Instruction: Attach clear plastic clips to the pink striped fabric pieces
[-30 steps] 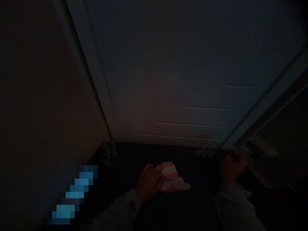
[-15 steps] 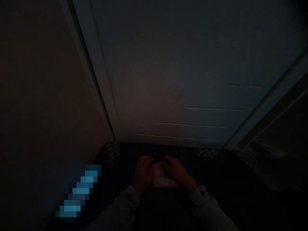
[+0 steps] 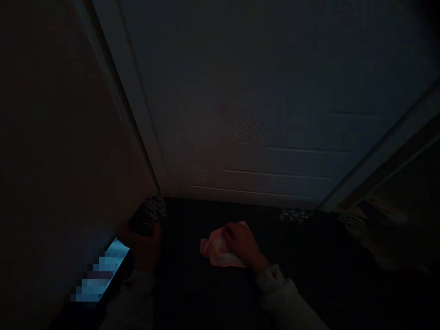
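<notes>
On the dark surface (image 3: 192,293), the right hand (image 3: 243,245) pinches pinkish cloth (image 3: 220,254), six o'clock; dimness could make the spread left hand (image 3: 146,250) bump the lit screen (image 3: 100,275), eight o'clock.

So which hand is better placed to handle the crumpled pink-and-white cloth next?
Probably the right hand: it is on the cloth. The left hand is apart from it, beside the glowing blue rectangular screen.
</notes>
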The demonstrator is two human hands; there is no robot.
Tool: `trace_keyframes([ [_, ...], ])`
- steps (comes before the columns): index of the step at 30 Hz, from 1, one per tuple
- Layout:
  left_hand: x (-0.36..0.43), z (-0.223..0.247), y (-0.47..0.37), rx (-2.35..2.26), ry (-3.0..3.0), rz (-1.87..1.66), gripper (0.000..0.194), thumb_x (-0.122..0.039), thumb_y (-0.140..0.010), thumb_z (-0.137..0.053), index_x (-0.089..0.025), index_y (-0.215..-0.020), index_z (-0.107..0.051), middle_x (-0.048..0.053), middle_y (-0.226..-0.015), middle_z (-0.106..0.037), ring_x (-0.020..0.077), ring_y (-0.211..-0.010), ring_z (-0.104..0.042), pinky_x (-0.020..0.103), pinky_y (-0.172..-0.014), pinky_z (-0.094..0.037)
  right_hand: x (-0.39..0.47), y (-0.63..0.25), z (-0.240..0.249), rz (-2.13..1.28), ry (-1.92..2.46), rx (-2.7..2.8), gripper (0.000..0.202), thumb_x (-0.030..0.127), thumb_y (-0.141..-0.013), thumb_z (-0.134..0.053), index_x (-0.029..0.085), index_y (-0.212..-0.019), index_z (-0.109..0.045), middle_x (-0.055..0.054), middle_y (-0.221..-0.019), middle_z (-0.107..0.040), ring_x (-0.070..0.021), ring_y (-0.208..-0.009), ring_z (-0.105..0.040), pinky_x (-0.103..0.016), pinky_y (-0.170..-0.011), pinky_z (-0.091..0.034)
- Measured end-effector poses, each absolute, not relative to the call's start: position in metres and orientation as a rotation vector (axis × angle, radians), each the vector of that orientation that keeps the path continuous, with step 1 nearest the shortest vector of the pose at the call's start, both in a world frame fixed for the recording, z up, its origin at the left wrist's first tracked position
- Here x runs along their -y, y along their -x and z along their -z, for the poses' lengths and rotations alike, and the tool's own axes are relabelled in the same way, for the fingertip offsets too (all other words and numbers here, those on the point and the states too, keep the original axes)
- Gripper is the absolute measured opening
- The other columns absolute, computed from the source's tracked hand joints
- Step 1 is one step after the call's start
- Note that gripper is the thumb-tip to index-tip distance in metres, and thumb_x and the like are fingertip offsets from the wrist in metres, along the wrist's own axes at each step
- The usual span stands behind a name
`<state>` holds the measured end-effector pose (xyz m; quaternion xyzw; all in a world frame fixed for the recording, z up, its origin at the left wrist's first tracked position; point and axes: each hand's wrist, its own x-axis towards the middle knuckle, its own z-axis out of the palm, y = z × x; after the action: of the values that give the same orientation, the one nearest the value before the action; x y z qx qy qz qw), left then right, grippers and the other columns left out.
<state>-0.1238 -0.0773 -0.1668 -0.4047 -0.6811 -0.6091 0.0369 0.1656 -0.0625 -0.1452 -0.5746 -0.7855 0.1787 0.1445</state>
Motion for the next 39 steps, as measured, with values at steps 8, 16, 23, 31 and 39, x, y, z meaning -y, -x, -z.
trace_keyframes([
  [8,0.078,0.178,0.116,2.183,1.177,2.006,0.090,-0.022,-0.066,-0.074,-0.020,-0.142,-0.026,0.014,-0.132,-0.036,0.0332,-0.122,-0.046,0.056,-0.108,-0.035,0.065,-0.166,0.142,-0.556,1.621,2.208,0.021,0.028,-0.097,-0.053,0.016,-0.087,-0.067,-0.003,-0.086,-0.072,-0.0176,-0.082,-0.067,-0.036,-0.079,-0.051],
  [16,0.080,0.177,0.118,2.314,1.132,2.188,0.082,-0.024,-0.071,-0.070,-0.025,-0.141,-0.026,0.004,-0.102,-0.052,0.0240,-0.096,-0.060,0.052,-0.093,-0.049,0.067,-0.168,0.137,-0.669,1.514,2.242,0.019,0.028,-0.088,-0.057,0.019,-0.091,-0.074,-0.009,-0.094,-0.076,-0.0252,-0.089,-0.068,-0.035,-0.080,-0.045],
  [23,0.078,0.176,0.116,2.407,1.064,2.219,0.078,-0.025,-0.070,-0.071,-0.023,-0.138,-0.031,0.005,-0.102,-0.056,0.0253,-0.098,-0.061,0.051,-0.094,-0.048,0.080,-0.164,0.116,-0.881,1.319,2.320,0.016,0.028,-0.086,-0.065,0.021,-0.097,-0.074,-0.007,-0.107,-0.075,-0.0236,-0.101,-0.066,-0.033,-0.088,-0.045],
  [31,0.075,0.174,0.111,2.414,1.004,2.294,0.045,-0.024,-0.073,-0.065,-0.021,-0.113,-0.046,0.003,-0.095,-0.060,0.0251,-0.097,-0.063,0.050,-0.097,-0.047,0.109,-0.141,0.101,-1.034,1.319,2.212,0.015,0.024,-0.071,-0.076,0.020,-0.085,-0.077,-0.009,-0.097,-0.077,-0.0310,-0.094,-0.068,-0.041,-0.088,-0.044],
  [39,0.088,0.126,0.064,2.276,1.511,2.341,0.042,-0.037,-0.078,-0.060,-0.017,-0.114,-0.053,0.013,-0.109,-0.067,0.0278,-0.099,-0.067,0.047,-0.089,-0.052,0.065,-0.172,0.071,-1.124,1.225,1.418,0.040,0.051,-0.086,-0.057,0.016,-0.091,-0.076,-0.010,-0.091,-0.079,-0.0270,-0.085,-0.070,-0.035,-0.074,-0.052],
])
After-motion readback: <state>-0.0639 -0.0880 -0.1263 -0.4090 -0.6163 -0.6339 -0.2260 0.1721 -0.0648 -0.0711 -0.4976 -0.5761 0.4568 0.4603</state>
